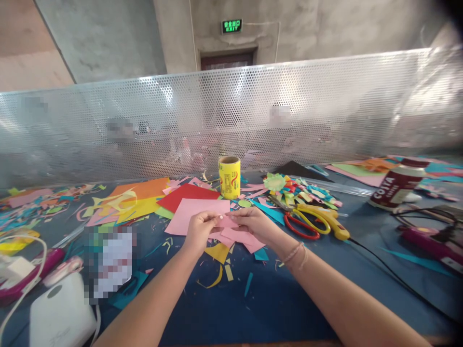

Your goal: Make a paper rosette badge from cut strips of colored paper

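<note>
Between my two hands is a small piece of pink paper [227,222], held above the blue table. My left hand [201,230] pinches its left edge between thumb and forefinger. On the other edge, my right hand [255,222] grips it with the fingertips. A larger pink sheet [184,215] lies flat just behind my left hand, and another pink paper piece [243,237] rests beneath my right hand. Behind the hands a yellow tape roll [229,178] stands upright. A red paper sheet [190,193] lies to the left of the roll.
Right of my hands lie scissors [302,224] with red and yellow handles and a yellow corded glue gun [338,224]. A Costa bottle [400,185] leans at right. A white power bank [61,313] is at lower left. A perforated metal screen [202,120] borders the table's back.
</note>
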{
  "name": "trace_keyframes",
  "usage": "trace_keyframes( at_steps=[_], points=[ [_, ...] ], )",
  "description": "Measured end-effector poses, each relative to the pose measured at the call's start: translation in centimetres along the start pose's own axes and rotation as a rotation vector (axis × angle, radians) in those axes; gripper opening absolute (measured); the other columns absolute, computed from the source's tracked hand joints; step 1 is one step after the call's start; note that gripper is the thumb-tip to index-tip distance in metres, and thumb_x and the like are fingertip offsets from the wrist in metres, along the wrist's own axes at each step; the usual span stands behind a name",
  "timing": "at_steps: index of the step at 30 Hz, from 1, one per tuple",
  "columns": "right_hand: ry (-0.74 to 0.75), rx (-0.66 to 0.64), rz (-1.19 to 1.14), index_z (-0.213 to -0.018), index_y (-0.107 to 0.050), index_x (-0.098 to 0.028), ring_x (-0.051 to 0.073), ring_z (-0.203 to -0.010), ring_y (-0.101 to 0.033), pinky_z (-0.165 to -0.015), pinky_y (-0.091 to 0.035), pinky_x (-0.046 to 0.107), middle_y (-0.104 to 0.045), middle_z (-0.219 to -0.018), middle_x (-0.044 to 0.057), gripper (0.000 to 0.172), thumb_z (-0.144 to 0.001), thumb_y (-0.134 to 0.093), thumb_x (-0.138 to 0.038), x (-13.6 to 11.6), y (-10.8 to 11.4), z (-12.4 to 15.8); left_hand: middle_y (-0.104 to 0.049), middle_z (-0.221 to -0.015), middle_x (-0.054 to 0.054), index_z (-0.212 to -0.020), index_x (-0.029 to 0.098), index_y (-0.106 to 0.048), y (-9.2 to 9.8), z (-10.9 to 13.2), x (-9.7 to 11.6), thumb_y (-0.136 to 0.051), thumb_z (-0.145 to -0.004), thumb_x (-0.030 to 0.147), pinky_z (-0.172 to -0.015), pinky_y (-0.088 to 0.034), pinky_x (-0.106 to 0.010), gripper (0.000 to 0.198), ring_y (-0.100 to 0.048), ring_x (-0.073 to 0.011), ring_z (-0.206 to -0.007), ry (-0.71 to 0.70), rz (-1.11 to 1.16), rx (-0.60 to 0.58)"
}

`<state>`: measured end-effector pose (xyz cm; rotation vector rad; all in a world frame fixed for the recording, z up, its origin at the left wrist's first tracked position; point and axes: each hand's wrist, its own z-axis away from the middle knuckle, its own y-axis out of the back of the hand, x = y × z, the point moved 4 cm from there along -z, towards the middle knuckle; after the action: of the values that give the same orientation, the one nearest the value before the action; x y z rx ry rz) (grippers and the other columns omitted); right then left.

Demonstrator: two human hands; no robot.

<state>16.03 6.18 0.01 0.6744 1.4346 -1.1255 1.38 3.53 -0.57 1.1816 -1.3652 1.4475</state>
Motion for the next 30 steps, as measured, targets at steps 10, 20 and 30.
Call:
trace_keyframes(
  at_steps=[10,20,30],
  points=[
    [0.087,0.065,0.117,-0.08,-0.072,-0.016,0.009,-0.064,-0.059,-0.066,-0.056,0.028,-0.065,-0.073,0.001,0.028,-0.053,-0.076,-0.024,0.1,0.4,-0.4,-0.058,-0.065,-0.001,-0.067,0.011,-0.063,-0.1,-0.1,-0.2,-0.078,-0.049,0.033,-0.062,-0.053,-0.027,0.032,-0.056,-0.0104,-0.062,0.043,0.034,0.0],
    [0.168,0.097,0.259,-0.079,-0.072,-0.016,0.013,-0.063,-0.061,-0.066,-0.055,0.032,-0.068,-0.075,0.003,0.034,-0.048,-0.077,-0.029,0.1,0.7,-0.8,-0.059,-0.069,-0.002,-0.069,0.011,-0.063,-0.1,0.1,-0.3,-0.08,-0.049,0.025,-0.063,-0.053,-0.026,0.03,-0.058,-0.011,-0.065,0.135,0.145,-0.004],
    [0.236,0.059,0.399,-0.075,-0.071,-0.016,0.013,-0.056,-0.06,-0.059,-0.054,0.028,-0.065,-0.062,0.001,0.022,-0.057,-0.07,-0.03,-0.2,-0.3,-0.3,-0.062,-0.063,-0.002,-0.069,0.012,-0.062,-0.1,0.0,-0.4,-0.08,-0.046,0.029,-0.064,-0.052,-0.027,0.034,-0.061,-0.0121,-0.059,0.045,-0.021,-0.017]
  ],
)
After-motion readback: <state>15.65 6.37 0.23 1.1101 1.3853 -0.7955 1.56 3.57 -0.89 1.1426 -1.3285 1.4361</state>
